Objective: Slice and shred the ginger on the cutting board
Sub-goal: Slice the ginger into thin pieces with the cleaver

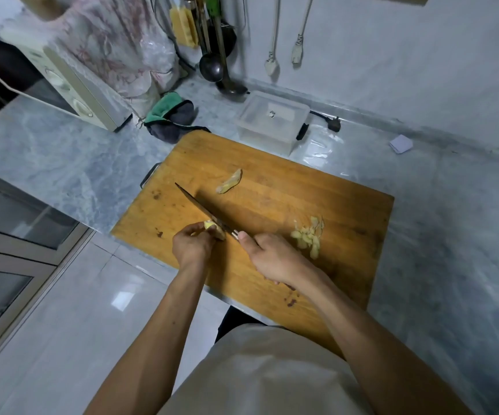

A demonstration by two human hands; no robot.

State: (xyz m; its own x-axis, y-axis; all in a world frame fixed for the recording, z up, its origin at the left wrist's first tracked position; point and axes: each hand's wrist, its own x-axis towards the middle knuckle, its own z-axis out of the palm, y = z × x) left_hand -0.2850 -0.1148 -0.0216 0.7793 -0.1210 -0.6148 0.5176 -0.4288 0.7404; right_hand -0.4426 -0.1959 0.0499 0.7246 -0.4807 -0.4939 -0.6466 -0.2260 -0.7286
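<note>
Your left hand is curled around a small chunk of ginger near the front-left part of the wooden cutting board — fingers bent over it, pinning it down, yellow flesh just showing past your fingertips. Your right hand is wrapped around the handle of the knife, thumb laid along the top close to the blade. The blade runs away from you toward the far-left edge of the board, and its heel sits right against the chunk you are holding.

To the right of your knife hand lies a loose pile of ginger slices, pale and thin, fanned out on the board. Farther back, near the middle of the board, a second unpeeled ginger piece lies by itself, well apart from both hands.

The board rests at an angle on a grey marble counter, its near corner hanging past the counter edge. Behind it stands a clear plastic lidded container, just beside the board's far edge. A green and grey cloth is bunched at the board's far-left corner, and a cream microwave sits further left. Ladles hang against the white wall — one bowl resting down on the counter.
</note>
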